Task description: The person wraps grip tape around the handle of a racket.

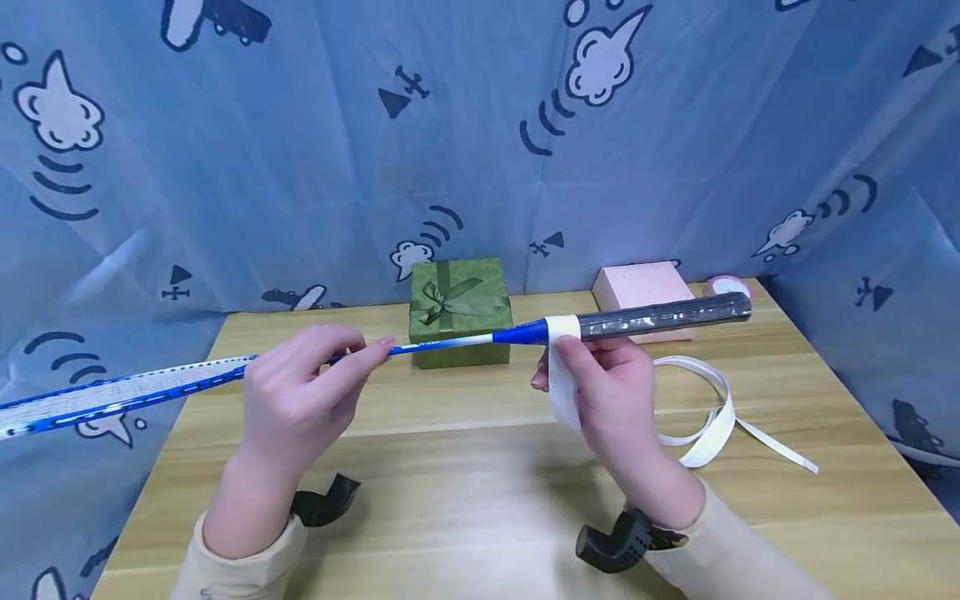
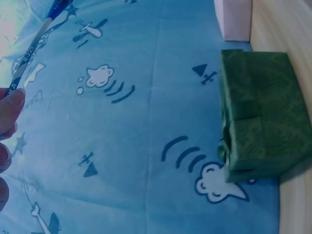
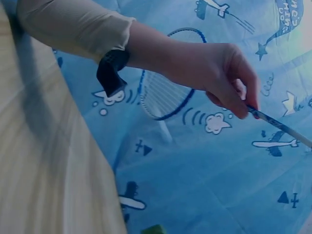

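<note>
A blue and white badminton racket [image 1: 521,333] is held up over the table, its strung head to the left and its dark handle [image 1: 667,317] to the right. My left hand [image 1: 303,379] pinches the thin shaft [image 2: 30,51] between thumb and fingertips; the right wrist view also shows this left hand [image 3: 214,70]. At the handle's cone end, white grip tape [image 1: 563,327] goes round once, its strip hanging down. My right hand [image 1: 618,392] pinches that tape against the handle, thumb in front, some fingers hidden behind. A loose length of white tape [image 1: 712,437] curls on the table beyond the right wrist.
At the back of the wooden table [image 1: 450,500] stands a green gift box [image 1: 461,308] with a bow. A pink box [image 1: 645,287] sits right of it, behind the handle, beside a small pink-and-white round item [image 1: 727,286]. Blue patterned cloth [image 1: 465,150] hangs behind.
</note>
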Motion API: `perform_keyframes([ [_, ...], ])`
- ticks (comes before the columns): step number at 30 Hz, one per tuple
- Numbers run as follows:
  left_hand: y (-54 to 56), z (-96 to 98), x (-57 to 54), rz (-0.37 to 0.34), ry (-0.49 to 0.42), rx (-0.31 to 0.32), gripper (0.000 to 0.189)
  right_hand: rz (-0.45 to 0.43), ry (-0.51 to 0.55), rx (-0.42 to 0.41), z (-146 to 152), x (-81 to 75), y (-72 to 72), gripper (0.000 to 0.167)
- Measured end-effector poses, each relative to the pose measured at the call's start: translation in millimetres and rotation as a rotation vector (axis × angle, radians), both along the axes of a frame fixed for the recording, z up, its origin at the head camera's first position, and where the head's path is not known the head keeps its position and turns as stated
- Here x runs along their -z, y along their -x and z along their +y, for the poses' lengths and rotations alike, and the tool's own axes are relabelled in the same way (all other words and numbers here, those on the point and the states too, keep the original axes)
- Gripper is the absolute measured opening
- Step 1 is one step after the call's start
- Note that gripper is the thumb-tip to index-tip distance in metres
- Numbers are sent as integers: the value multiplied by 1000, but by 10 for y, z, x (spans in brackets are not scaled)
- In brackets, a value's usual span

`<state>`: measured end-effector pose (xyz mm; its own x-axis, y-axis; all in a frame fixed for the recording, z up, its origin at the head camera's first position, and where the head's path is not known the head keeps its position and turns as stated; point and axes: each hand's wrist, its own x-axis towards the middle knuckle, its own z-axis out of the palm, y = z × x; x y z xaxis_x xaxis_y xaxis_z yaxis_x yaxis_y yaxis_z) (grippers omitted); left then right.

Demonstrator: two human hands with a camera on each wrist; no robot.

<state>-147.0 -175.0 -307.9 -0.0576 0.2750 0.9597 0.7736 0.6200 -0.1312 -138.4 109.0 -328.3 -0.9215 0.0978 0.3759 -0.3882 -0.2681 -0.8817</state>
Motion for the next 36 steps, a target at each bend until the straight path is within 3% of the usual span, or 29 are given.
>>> perform_keyframes([
  [4, -26, -41, 1, 6, -24, 14, 19, -16, -71, -47, 7, -38, -11, 10],
  [9, -66, -89, 3, 3, 3, 21, 22, 3, -53, -90, -16, -42, 10, 14],
  [15, -62, -151, -39, -18, 61, -3, 23, -5, -65, -57, -28, -21, 54, 20],
  [19, -57, -174, -64, -44, 105, -22, 24, 51, -88, -39, -44, -17, 70, 19],
  [23, -56, -187, -79, -44, 110, -45, 24, 101, -92, -49, -58, -19, 87, 19],
  [26, -67, -198, -87, -42, 96, -50, 25, 91, -86, -74, -64, 1, 87, 19],
  [30, -72, -207, -105, -34, 73, -36, 25, 35, -88, -138, -59, 31, 100, 17],
  [36, -71, -155, -119, -2, 16, -53, 28, 21, 36, -340, -23, 52, 142, 30],
])
